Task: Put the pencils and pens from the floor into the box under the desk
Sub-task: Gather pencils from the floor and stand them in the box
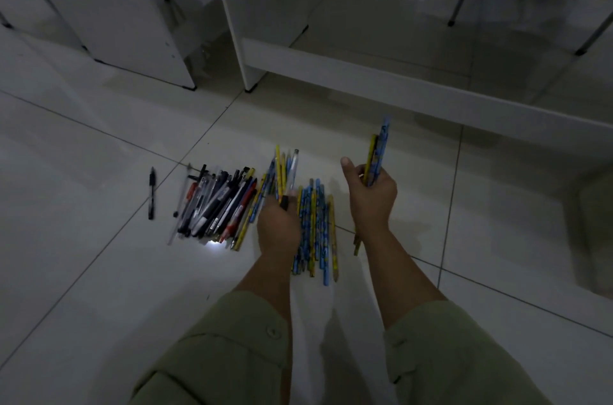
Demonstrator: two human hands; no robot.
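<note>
Right hand (371,195): fingers curled tight round a few blue and yellow pencils (378,152), thumb sticking up free; their tips point up and away, tails poke out below the wrist. Left hand (278,225): fingers closed on a mixed bunch (283,172) of yellow and blue pencils plus a clear pen, fanning away from the knuckles.

Between the two hands, on the floor tile: pile of blue/yellow pencils (315,225), roughly parallel. Just left of the left hand: heap of pens (215,205), black, red and clear barrels, overlapping. Further left, apart from the heap: single black pen (151,194).

Print on barrels too small and dark to read.

Beyond the hands: white desk (365,86) with low crossbar. No box identifiable; pale shape at the far right edge, cannot tell what it is.

Green sleeves (212,355) on both arms.
</note>
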